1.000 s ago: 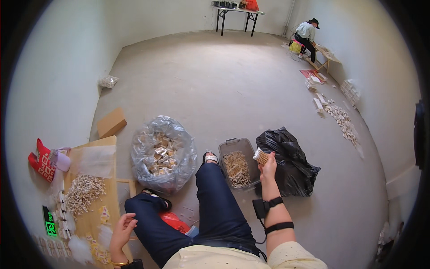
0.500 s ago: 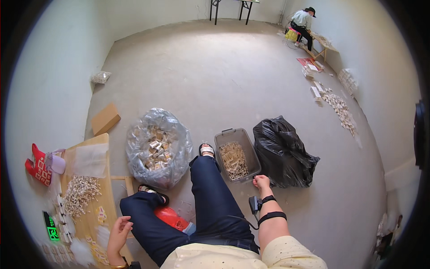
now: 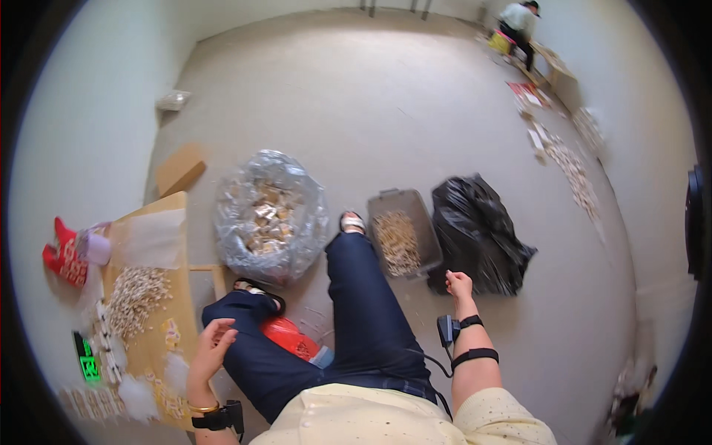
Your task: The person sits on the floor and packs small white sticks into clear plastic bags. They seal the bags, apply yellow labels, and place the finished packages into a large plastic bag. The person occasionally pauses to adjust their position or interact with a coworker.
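My left hand (image 3: pixel 211 347) hovers above my left thigh beside the wooden table (image 3: pixel 159 245). Its fingers are loosely curved and apart, and nothing shows in them. A heap of cotton swabs (image 3: pixel 138 298) lies on that table. Over on the other side, my right hand (image 3: pixel 459 283) is closed, thumb against the fingers; whatever it may hold is too small to make out. It is just off the near right corner of a grey plastic bin (image 3: pixel 431 259), which holds many thin sticks (image 3: pixel 397 241), apparently swabs. Right beside it, a black plastic bag (image 3: pixel 478 237) slumps on the floor.
A large clear bag (image 3: pixel 311 200) of small packs stands ahead of my left foot. Between my legs lies a red plastic bag (image 3: pixel 291 337). A cardboard box (image 3: pixel 180 169) sits beyond the table. Far right, another person (image 3: pixel 518 26) sits near scattered small items (image 3: pixel 571 174).
The whole view has shifted, the floor things now sitting higher in it. My left hand has come up and in over my thigh. My right hand stays closed near the bin and black bag.
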A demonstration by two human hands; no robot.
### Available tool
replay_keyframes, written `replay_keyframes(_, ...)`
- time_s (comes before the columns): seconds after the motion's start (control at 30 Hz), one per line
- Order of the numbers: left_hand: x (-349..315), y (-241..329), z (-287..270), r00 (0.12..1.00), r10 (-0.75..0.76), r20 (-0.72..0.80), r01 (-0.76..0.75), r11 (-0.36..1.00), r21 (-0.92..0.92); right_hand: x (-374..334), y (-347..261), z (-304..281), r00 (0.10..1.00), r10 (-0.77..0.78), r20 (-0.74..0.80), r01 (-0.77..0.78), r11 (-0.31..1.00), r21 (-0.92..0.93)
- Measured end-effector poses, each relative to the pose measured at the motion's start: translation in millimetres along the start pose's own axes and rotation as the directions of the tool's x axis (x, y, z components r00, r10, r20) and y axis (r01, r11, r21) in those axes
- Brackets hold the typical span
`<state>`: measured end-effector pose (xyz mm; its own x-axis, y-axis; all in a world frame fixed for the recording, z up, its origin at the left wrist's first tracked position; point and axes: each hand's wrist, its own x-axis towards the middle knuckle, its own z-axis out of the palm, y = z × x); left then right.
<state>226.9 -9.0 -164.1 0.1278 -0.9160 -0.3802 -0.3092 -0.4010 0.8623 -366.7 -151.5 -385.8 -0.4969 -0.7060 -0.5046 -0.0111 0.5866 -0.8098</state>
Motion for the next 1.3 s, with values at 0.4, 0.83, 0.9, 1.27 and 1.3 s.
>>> replay_keyframes(0.4, 77, -6, 32, 0.982, -0.109, 0.151, 0.030, 0.892, 0.451, -34, 135, -72, 0.942, 0.174, -0.286, -0.285, 0.866, -0.410)
replay_keyframes(0.83, 200, 65, 120, 0.951, -0.281, 0.128, 0.154, 0.792, 0.590, 36, 232, 7, 0.856, 0.407, -0.319, -0.516, 0.717, -0.468)
replay_keyframes(0.9, 224, 104, 172, 0.955, -0.190, 0.227, -0.005, 0.756, 0.655, 54, 239, 15, 0.800, 0.522, -0.295, -0.600, 0.708, -0.374)
replay_keyframes(1.27, 304, 142, 342, 0.517, 0.301, 0.801, -0.793, 0.520, 0.317, 88, 344, 74, 0.408, 0.843, -0.350, -0.748, 0.529, 0.400)
replay_keyframes(1.3, 310, 142, 348, 0.499, 0.316, 0.807, -0.800, 0.526, 0.288, 87, 377, 74, 0.431, 0.818, -0.381, -0.730, 0.565, 0.385)
